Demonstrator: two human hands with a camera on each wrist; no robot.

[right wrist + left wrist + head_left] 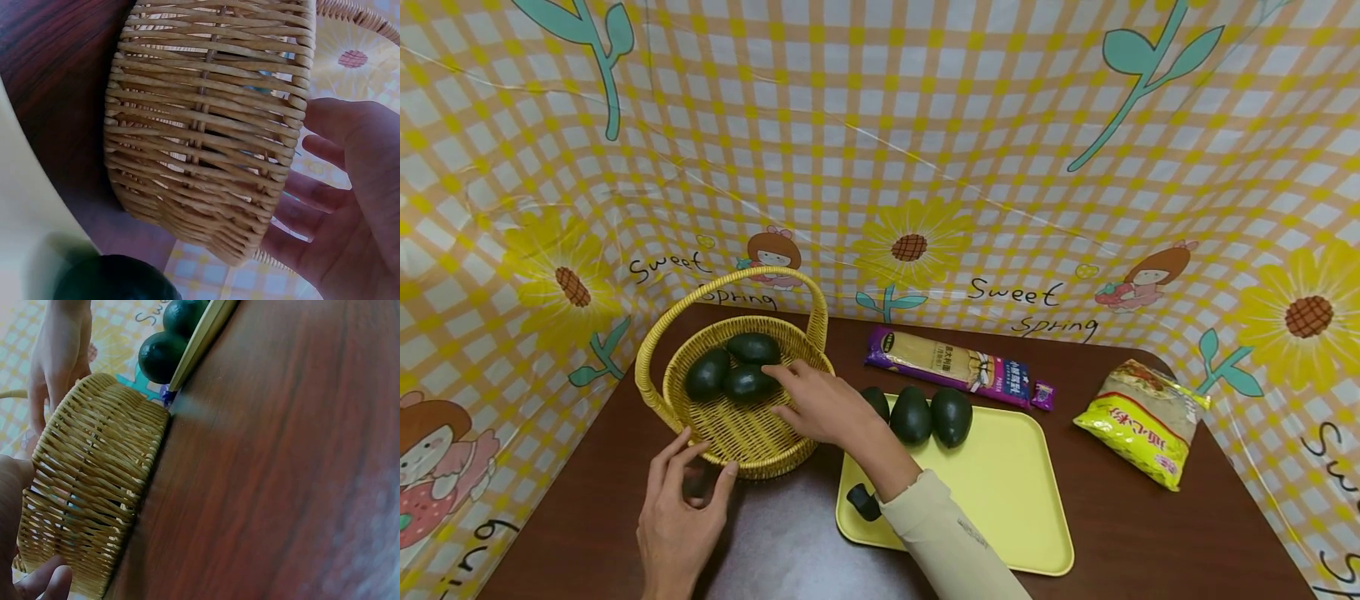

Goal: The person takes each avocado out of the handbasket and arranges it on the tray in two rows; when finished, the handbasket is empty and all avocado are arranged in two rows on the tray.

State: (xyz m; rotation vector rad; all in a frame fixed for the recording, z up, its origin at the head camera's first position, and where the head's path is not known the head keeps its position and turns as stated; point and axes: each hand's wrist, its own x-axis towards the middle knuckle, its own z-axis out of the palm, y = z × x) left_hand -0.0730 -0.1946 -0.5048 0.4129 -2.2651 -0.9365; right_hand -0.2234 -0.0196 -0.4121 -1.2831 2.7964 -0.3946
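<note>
A yellow wicker basket (pixel 756 446) with a tall arched handle stands at the left of the table, holding three dark green avocados (pixel 752 348). My right hand (pixel 820 404) reaches over its right rim, fingertips right at the nearest avocado (pixel 748 385). In the right wrist view, the fingers of that hand (pixel 337 187) extend past the rim. At the basket's front left, my left hand (pixel 681 517) has its thumb and fingers spread by the rim. The left wrist view shows fingertips (pixel 53 581) against the woven side (pixel 94 469).
Right of the basket lies a pale yellow tray (pixel 1000 500), with three more avocados (pixel 951 417) along its back edge. A purple pasta pack (pixel 947 362) and a small purple packet (pixel 1042 395) lie behind it. A yellow-and-clear bag (pixel 1146 421) is at far right. Patterned cloth (pixel 880 167) surrounds the table.
</note>
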